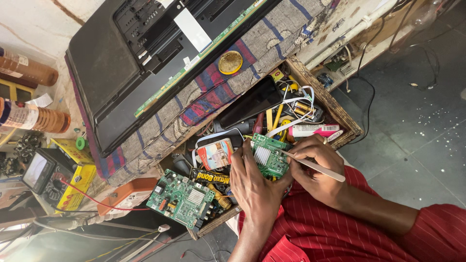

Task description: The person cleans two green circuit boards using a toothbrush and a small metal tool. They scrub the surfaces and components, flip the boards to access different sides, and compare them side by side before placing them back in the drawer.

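My left hand (253,183) grips a small green circuit board (268,155) with a silver heat sink, holding it over an open wooden drawer (335,106). My right hand (319,170) pinches a thin pale stick-like tool (318,167) whose tip touches the board's right side. A second, larger green circuit board (181,198) lies at the drawer's near left corner. A flat panel television (145,53) rests face down, back cover off, on a striped cloth (218,87) above the drawer.
The drawer holds a black phone (250,103), a white tube (314,130), cables, screwdrivers and batteries. A multimeter (46,174) on a yellow box, an orange power strip (127,193) and brown bottles (34,119) sit left. A gold lid (230,62) lies on the cloth.
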